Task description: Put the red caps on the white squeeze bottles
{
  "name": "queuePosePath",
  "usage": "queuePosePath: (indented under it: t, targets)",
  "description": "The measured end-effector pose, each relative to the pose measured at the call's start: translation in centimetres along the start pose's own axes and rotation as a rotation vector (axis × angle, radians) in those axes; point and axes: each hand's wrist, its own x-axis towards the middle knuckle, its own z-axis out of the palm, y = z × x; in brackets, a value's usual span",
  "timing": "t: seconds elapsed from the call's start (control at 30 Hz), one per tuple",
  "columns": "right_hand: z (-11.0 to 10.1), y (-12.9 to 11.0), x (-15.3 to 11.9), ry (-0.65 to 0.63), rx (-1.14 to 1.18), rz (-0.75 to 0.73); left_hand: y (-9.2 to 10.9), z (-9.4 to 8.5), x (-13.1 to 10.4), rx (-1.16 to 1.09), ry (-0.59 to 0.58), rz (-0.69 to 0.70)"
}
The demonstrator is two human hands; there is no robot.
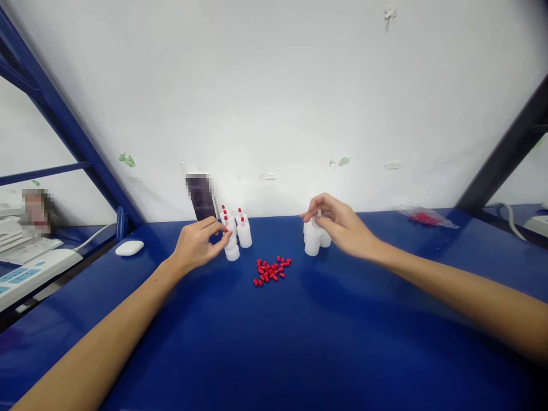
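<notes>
The blue table (274,354) carries all items. Nearest on it, at the centre, lies a loose pile of small red caps (268,273): short, glossy cylinders, scattered on their sides and ends.

Left of the pile, the front bottle (232,253) stands upright; its body is translucent white. The left hand (199,244) is at its upper part. The left fingers are closed in a pinch of thumb and index, gripping a red cap (225,230) at the bottle's top. It cannot be told whether this cap is fully seated.

Right of the pile, a group of white bottles (312,244) stands close together. The right hand (340,225) is at their tops, fingers bent and partly spread around a translucent tip. Whether the right fingers grip it cannot be told.

Behind the left hand stand further capped bottles (244,236), each with a tapered top and red end. A white rounded case (129,248) lies farther left. At the far right edge lies a clear bag (445,220) with red contents, near the white wall (274,103).
</notes>
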Motion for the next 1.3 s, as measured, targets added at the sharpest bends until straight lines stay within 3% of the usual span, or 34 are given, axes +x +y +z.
queuePosePath:
  t: [0.43,0.73,0.87,0.97,1.03,1.1,1.17,1.3]
  targets:
    - [0.9,2.8,-0.5,-0.098,0.074,0.009,-0.4,-0.3,-0.2,-0.005,-0.035,-0.035]
    - [1.5,2.8,-1.2,-0.047,0.124,0.029,0.0,-0.1,-0.3,-0.029,-0.103,-0.016]
    - [2.5,2.7,-1.8,-0.018,0.286,0.080,0.2,-0.5,-0.2,-0.005,0.033,-0.011]
    - [3.6,2.8,-2.6,-0.078,0.489,0.166,2.0,-1.1,0.6,0.020,0.098,0.107]
    - [4.3,2.6,-3.2,-0.122,0.612,0.211,4.1,-1.5,1.3,0.038,-0.050,0.243]
    - [4.9,2.2,-3.8,-0.178,0.687,0.241,6.3,-1.7,1.8,0.040,-0.325,0.317]
    - [5.2,1.7,-4.3,-0.245,0.738,0.255,7.8,-1.4,2.0,0.044,-0.525,0.341]
    - [5.1,0.5,-4.7,-0.381,0.790,0.239,7.9,-0.3,1.3,0.080,-0.639,0.294]
